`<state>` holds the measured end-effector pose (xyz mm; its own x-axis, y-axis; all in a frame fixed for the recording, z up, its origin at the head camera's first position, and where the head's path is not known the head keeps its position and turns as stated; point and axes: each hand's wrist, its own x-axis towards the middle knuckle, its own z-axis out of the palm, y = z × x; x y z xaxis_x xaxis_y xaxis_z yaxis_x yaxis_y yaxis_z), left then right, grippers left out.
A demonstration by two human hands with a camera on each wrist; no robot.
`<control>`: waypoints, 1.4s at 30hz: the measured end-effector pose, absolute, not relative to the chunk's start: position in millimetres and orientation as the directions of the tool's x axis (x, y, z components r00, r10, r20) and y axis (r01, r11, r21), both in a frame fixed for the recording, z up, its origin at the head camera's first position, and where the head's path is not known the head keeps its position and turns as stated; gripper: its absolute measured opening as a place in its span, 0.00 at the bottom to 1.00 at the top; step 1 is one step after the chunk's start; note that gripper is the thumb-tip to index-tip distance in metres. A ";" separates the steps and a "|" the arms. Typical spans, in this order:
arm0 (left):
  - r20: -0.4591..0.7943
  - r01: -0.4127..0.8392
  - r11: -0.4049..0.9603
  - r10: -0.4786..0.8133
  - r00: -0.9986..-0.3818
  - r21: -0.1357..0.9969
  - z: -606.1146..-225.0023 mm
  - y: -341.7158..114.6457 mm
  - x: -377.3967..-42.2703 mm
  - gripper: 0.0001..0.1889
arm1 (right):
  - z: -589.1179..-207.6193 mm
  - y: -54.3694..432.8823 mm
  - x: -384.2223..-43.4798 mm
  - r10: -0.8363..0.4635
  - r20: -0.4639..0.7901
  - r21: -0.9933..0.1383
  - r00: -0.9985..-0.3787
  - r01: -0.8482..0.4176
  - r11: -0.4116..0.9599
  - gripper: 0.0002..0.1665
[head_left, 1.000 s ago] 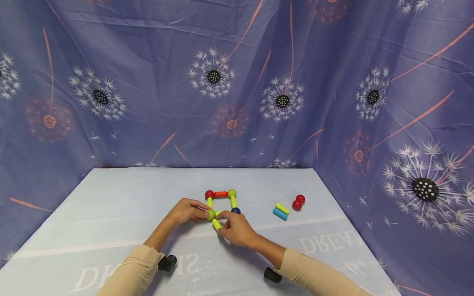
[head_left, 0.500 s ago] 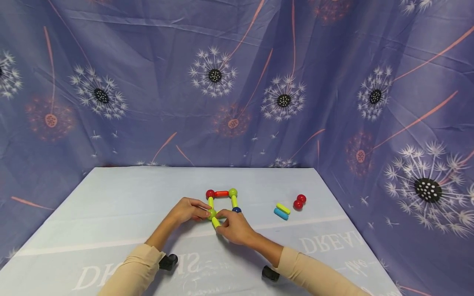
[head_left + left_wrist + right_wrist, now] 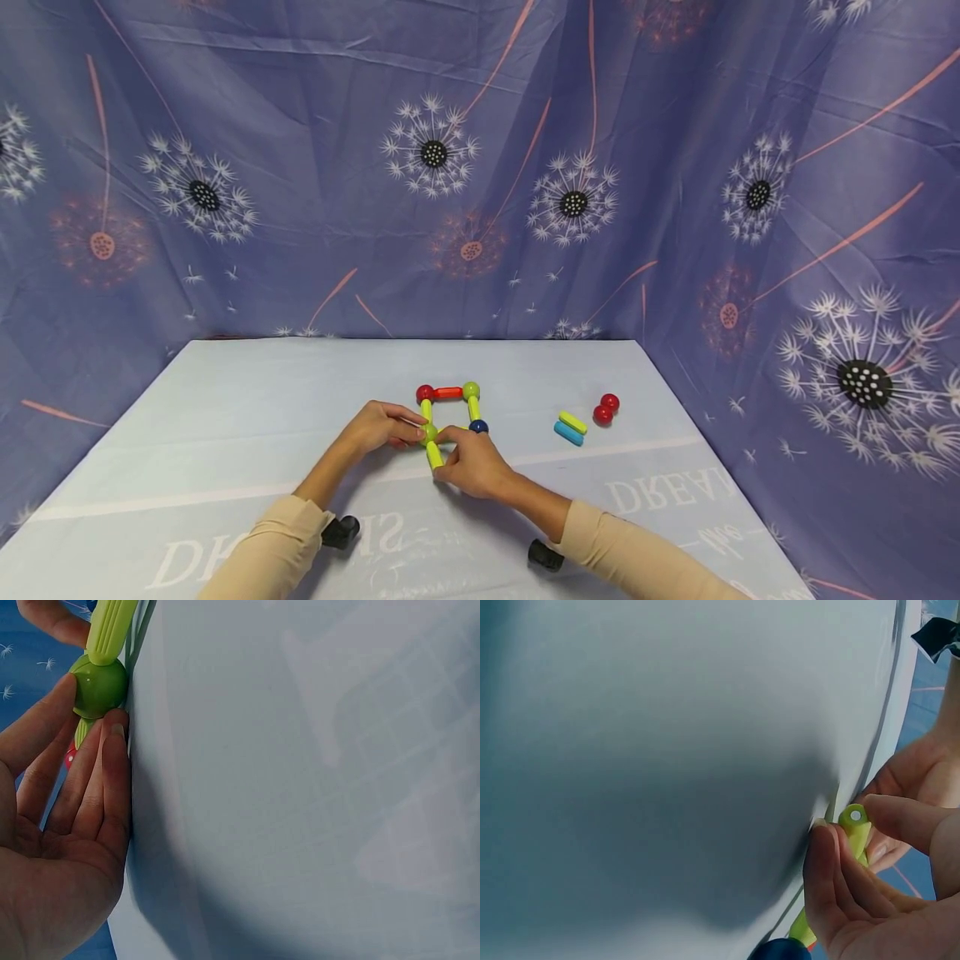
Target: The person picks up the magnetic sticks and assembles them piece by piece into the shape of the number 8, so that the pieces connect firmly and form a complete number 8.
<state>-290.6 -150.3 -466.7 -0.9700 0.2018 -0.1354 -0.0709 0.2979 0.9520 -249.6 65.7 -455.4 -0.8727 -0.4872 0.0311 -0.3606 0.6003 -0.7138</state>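
My left hand (image 3: 381,427) grips a yellow-green ball (image 3: 428,434) at the near left corner of a square of magnetic rods and balls. In the left wrist view its thumb and fingertips press the ball (image 3: 101,686) from both sides. A yellow-green magnetic rod (image 3: 435,456) runs from this ball toward me. My right hand (image 3: 478,465) pinches that rod; the right wrist view shows the rod's free end (image 3: 855,816) between thumb and fingers. The square's other corners are a red ball (image 3: 425,392), a yellow-green ball (image 3: 471,390) and a dark blue ball (image 3: 478,427).
Right of the square lie a loose yellow-green rod (image 3: 573,422) and a blue rod (image 3: 568,433), side by side. Beyond them two red balls (image 3: 603,414) touch each other. A purple dandelion-print curtain (image 3: 322,192) stands behind and beside the cloth-covered table (image 3: 300,375).
The rod in my right hand has swung left at its near end and now points more straight toward me. My right hand has shifted slightly left; the left hand keeps its place on the ball.
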 end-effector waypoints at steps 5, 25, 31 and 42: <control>-0.138 -0.075 0.302 0.193 -0.972 0.950 -467.7 -150.6 -291.6 0.18 | -455.7 61.3 -248.3 -0.478 0.024 -0.711 -0.878 -0.351 0.609 0.25; -0.140 -0.078 0.300 0.192 -0.971 0.951 -465.2 -149.7 -290.0 0.17 | -457.6 57.2 -245.7 -0.465 0.019 -0.728 -0.885 -0.331 0.601 0.24; -0.138 -0.076 0.299 0.193 -0.971 0.951 -466.5 -149.4 -289.8 0.15 | -458.2 56.9 -245.4 -0.466 0.012 -0.731 -0.885 -0.326 0.599 0.24; -0.142 -0.081 0.296 0.189 -0.972 0.952 -465.2 -148.8 -289.7 0.15 | -457.8 56.5 -245.0 -0.469 0.018 -0.739 -0.883 -0.328 0.589 0.24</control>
<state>-289.7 -148.8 -465.2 -0.9717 0.1892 -0.1415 -0.0811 0.2956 0.9519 -245.0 56.5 -457.8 -0.8832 -0.4687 0.0180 -0.3277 0.5891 -0.7386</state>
